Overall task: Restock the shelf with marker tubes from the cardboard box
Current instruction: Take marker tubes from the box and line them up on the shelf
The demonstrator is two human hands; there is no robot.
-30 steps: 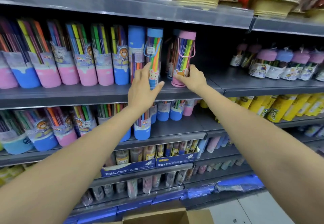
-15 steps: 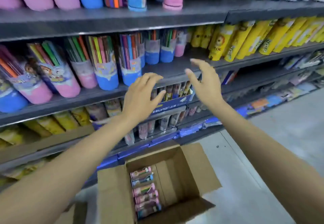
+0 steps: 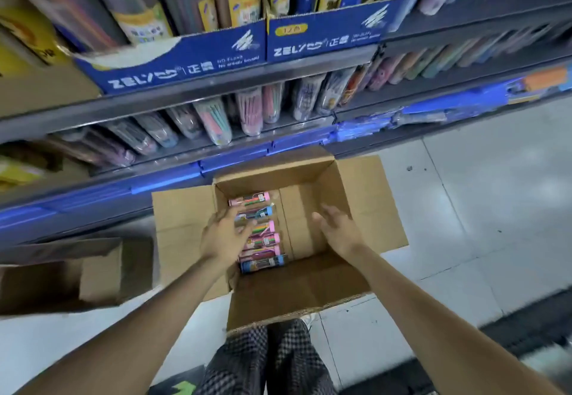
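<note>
The marker tubes (image 3: 260, 233) lie on their sides in a single stacked row along the left half of the open cardboard box (image 3: 356, 184), their pink and blue caps pointing to the right; six or so show, the nearest one blue-capped. The box stands on the pale tiled floor (image 3: 479, 209) just in front of the shelf (image 3: 198, 91), with all four flaps folded outward and its right half showing bare cardboard bottom. The left hand (image 3: 221, 235) reaches into the box over the middle tubes, fingers spread and loosely extended; motion blur hides whether the fingertips touch a tube, and nothing is gripped. The right hand (image 3: 339, 229) hovers over the bare right half of the box, fingers also spread and relaxed, holding nothing. The two hands are well apart, one on each side of the row. Above, blue display trays (image 3: 266, 45) marked with white lettering hold upright packs, and the level below carries clear tubes of pastel pens (image 3: 216, 122). A second cardboard carton (image 3: 102, 271) sits on the floor to the left of the box. Checked trouser legs (image 3: 266, 360) show at the bottom edge.
</note>
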